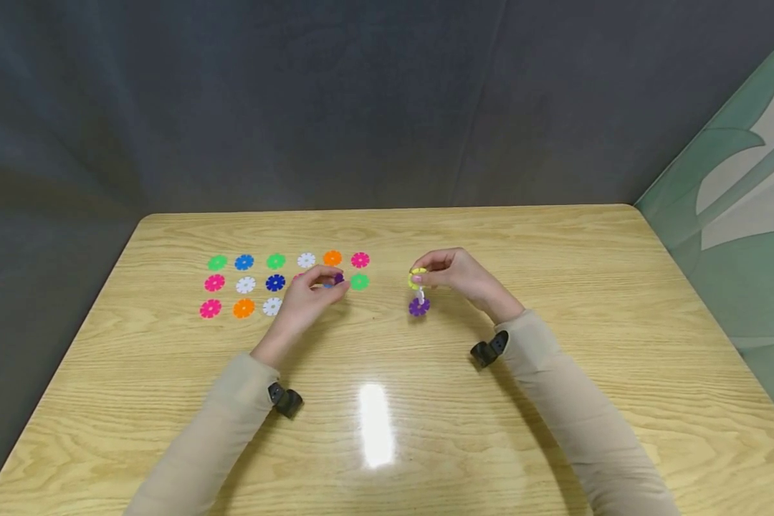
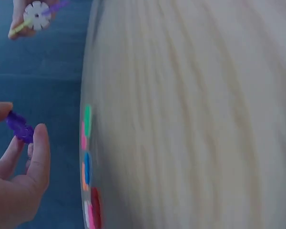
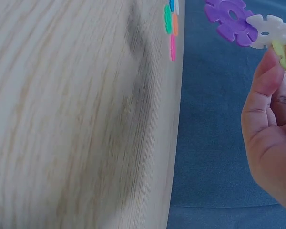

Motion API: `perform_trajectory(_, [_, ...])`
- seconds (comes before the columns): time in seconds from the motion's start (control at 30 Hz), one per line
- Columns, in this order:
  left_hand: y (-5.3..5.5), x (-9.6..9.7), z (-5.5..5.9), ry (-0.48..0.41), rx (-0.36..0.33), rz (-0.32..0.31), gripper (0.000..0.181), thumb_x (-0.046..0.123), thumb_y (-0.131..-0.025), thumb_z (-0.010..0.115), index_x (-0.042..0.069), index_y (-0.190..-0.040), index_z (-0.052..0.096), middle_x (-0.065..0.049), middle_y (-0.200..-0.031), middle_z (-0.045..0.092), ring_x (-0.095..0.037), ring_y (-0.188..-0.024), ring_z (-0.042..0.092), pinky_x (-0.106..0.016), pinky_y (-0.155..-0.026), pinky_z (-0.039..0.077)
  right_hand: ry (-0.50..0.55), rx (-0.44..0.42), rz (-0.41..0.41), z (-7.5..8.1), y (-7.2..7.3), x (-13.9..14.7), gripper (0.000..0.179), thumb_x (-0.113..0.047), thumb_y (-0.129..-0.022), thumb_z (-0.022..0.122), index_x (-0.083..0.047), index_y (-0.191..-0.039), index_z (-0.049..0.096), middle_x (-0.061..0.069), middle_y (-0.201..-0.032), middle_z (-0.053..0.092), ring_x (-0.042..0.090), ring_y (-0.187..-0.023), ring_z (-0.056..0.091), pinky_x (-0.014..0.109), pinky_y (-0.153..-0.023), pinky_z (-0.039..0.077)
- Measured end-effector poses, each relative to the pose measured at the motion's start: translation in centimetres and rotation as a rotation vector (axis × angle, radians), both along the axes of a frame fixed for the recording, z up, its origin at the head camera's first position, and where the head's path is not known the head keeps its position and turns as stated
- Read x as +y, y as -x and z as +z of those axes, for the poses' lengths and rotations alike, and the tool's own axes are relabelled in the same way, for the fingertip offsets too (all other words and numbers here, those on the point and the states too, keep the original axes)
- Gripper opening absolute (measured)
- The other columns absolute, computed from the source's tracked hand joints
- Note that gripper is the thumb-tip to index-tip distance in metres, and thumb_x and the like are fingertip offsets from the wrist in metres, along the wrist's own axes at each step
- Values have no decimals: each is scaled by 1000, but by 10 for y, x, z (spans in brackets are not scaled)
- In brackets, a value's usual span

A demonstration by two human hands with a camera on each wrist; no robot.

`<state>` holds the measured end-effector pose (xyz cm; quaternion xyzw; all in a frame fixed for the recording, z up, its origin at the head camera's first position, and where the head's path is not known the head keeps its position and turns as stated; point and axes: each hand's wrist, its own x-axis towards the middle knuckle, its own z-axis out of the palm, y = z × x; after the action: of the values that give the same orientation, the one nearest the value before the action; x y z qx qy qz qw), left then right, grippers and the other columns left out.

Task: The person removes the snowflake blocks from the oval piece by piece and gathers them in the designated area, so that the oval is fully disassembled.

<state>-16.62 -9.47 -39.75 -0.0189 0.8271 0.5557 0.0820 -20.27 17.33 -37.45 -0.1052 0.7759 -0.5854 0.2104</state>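
In the head view my left hand (image 1: 306, 301) is raised over the right part of the disc rows. Its thumb and fingers pinch a small purple interlocking disc (image 2: 20, 128), seen nearly edge-on in the left wrist view. To the right, my right hand (image 1: 461, 279) holds a joined chain of three notched discs by its yellow disc (image 3: 283, 57). A white disc (image 3: 271, 31) is slotted into the yellow one, and a purple disc (image 3: 230, 20) is joined at the far end. The two hands are apart, and both hold their discs above the table.
Several loose notched discs lie in rows on the wooden table (image 1: 555, 401), among them a pink disc (image 1: 210, 309), an orange disc (image 1: 244, 308) and a green disc (image 1: 359, 282). My left hand hides part of the rows. A dark curtain (image 1: 387, 107) stands behind the table.
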Motion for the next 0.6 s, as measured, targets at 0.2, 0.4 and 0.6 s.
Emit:
perform_trajectory(0.2, [1, -11, -3, -10, -24, -15, 41, 17, -88, 69, -1, -123, 59, -20, -117, 61, -14, -90, 67, -26, -81, 58, 5, -3, 18, 0, 0, 0, 12, -8, -88, 66, -4, -99, 67, -12, -76, 64, 8, -74, 58, 31, -80, 51])
perform_trajectory(0.4, [3, -16, -7, -7, -48, 7, 35, 8, -91, 64, -3, -124, 60, -24, -120, 62, -18, -94, 67, -24, -82, 57, -4, -2, 22, 0, 0, 1, 16, -9, -89, 66, -1, -102, 66, -12, -76, 64, 11, -76, 60, 33, -79, 52])
perform_trajectory(0.6, [6, -19, -9, 105, -68, -23, 35, 2, -90, 61, 0, -126, 60, -22, -124, 61, -32, -112, 60, -32, -92, 54, 12, -7, 19, -1, 1, 3, 9, -10, -89, 66, -9, -98, 68, -11, -76, 65, 10, -75, 60, 35, -81, 52])
